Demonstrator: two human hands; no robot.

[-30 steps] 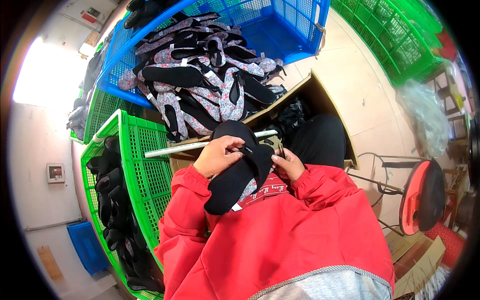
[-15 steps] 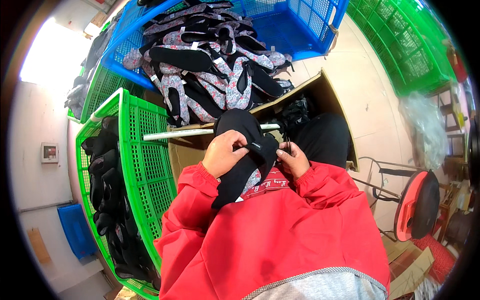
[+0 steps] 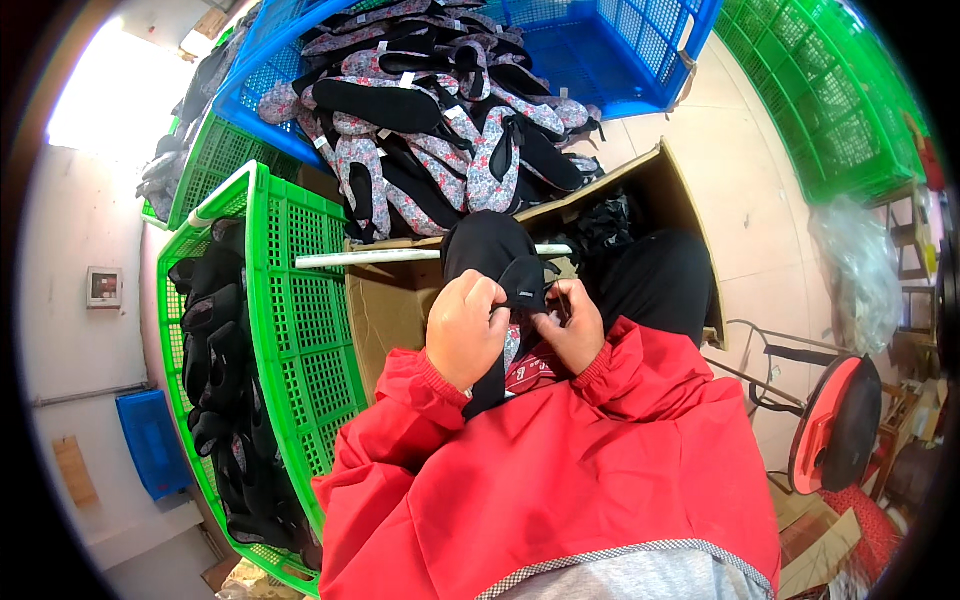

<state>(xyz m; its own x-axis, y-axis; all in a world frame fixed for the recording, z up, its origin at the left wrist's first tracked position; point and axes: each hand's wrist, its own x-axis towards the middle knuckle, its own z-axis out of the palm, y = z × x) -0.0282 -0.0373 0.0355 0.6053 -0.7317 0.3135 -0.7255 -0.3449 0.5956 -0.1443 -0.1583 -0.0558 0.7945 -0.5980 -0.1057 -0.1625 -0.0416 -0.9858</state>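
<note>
Over my lap, my left hand (image 3: 466, 328) is closed around one side of a black slipper (image 3: 522, 283) with a small dark label. The floral-patterned part of the slipper shows partly below my fingers. At the slipper's other edge, my right hand (image 3: 573, 328) has thumb and fingers pinched together. A thin dark strand or piece shows by those fingertips; I cannot make out what it is. Just beyond my hands, a white rod (image 3: 400, 256) lies across an open cardboard box (image 3: 385, 310) between my knees.
Ahead, a blue crate (image 3: 640, 50) holds a heap of floral slippers (image 3: 385, 105), some spilling over its near side. On the left stands a green crate (image 3: 310, 330) of black slippers (image 3: 215, 370). Green crates (image 3: 820, 110), a clear plastic bag (image 3: 855, 270) and a round-seated stool (image 3: 835, 420) are at right.
My left hand has turned, its back now more toward me, and moved right over the slipper. My right hand has come closer to it, and the slipper's labelled edge is raised between them.
</note>
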